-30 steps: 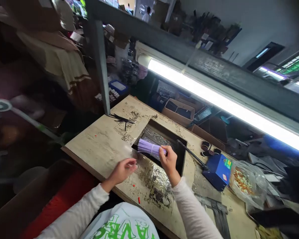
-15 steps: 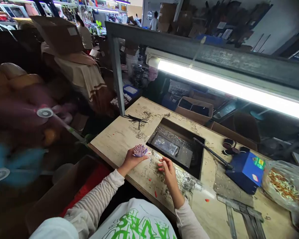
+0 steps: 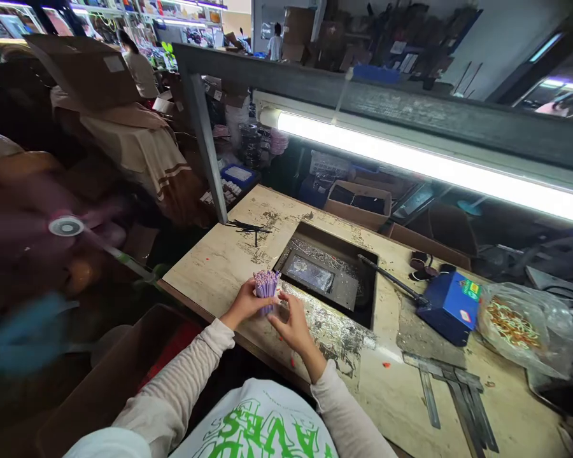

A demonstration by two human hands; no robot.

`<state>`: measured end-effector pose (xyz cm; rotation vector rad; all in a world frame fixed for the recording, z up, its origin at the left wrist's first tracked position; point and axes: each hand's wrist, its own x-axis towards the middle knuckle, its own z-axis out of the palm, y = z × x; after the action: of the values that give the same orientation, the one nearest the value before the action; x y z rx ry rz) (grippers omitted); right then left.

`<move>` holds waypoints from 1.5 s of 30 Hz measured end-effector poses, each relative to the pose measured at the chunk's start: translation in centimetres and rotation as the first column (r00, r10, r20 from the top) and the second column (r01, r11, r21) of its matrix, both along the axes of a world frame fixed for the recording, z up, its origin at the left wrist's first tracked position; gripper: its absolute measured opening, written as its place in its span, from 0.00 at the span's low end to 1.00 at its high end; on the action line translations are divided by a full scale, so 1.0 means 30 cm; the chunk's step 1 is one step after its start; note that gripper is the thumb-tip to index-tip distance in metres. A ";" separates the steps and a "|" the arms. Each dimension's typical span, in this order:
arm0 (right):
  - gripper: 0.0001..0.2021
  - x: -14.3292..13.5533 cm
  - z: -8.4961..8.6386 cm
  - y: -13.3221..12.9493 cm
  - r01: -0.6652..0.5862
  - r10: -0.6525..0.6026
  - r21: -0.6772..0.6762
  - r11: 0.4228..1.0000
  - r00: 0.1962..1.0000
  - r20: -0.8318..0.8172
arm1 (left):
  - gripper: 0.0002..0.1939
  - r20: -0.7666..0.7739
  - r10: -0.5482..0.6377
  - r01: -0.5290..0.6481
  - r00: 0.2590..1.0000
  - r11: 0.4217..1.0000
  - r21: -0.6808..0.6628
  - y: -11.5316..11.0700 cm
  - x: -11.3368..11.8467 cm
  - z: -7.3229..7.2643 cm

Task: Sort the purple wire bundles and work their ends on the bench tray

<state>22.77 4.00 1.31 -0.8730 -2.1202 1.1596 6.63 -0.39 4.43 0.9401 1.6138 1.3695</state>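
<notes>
A thick bundle of purple wires (image 3: 266,289) with copper-coloured tips stands nearly upright over the near part of the worktable. My left hand (image 3: 243,304) is closed round its left side, thumb across the front. On the other side, my right hand (image 3: 293,322) has its thumb and fingers apart and curved, with the fingertips close to the wires; whether they touch cannot be told. Just beyond the hands, a dark metal solder tray (image 3: 277,262) is sunk into the wooden tabletop (image 3: 200,273). Small red scraps (image 3: 292,362) lie near my right wrist.
Black strips (image 3: 249,227) lie at the far left of the table. To the right are a blue box (image 3: 447,308), a long dark-handled tool (image 3: 391,278), a plastic bag of coloured pieces (image 3: 513,323) and metal bars (image 3: 463,401). A lit tube (image 3: 410,159) hangs above. A fan (image 3: 67,226) spins at left.
The wire bundle has tilted from facing me end-on to nearly upright, showing its purple sides. My right hand has moved left, up to the bundle. The camera view has shifted slightly.
</notes>
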 end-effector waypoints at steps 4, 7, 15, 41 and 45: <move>0.25 -0.059 0.040 -0.023 -0.050 0.029 -0.142 0.989 0.989 -0.148 | 0.22 0.091 0.016 -0.013 0.996 0.999 -0.029 -0.003 0.102 0.032; 0.25 -0.043 0.061 -0.018 -0.188 0.133 -0.298 0.936 0.972 -0.195 | 0.28 0.153 -0.165 0.163 0.974 0.986 0.029 -0.024 0.103 0.090; 0.12 0.000 0.091 0.007 -0.359 0.304 -0.457 0.814 0.933 -0.190 | 0.21 0.207 -0.268 0.268 0.941 0.963 0.027 -0.054 0.108 0.139; 0.24 0.062 -0.031 0.075 -0.152 0.140 -0.606 0.781 0.988 -0.067 | 0.29 -0.007 -0.096 0.095 0.995 0.994 -0.049 -0.033 -0.108 -0.056; 0.22 0.026 -0.053 0.062 -0.059 0.063 -0.341 0.938 0.998 0.003 | 0.24 0.005 -0.074 0.074 0.997 0.995 -0.069 -0.019 -0.098 -0.034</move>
<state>23.54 5.85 -0.27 -0.9717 -1.9996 1.5906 3.68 -0.95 3.41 0.9471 1.5983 1.2556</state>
